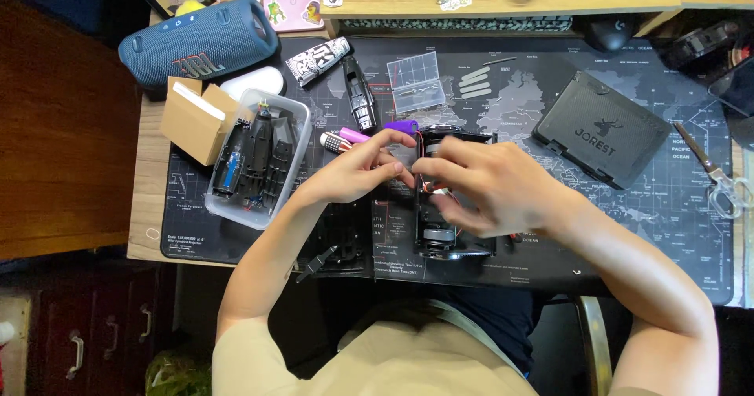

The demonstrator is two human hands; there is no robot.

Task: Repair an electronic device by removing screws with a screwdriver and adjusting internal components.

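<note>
Both hands over open black device chassis (440, 243) at centre of map-printed desk mat (628, 231) on tabletop. Left hand (357, 172) pinching small part at chassis top edge, steadying it; right hand (479, 188) curled over interior, fingers probing, grasp unclear. Clear plastic tub (294, 113) at left corralling removed black parts. Purple-handled screwdriver (353, 135) lying beside left hand, within reach.
</note>
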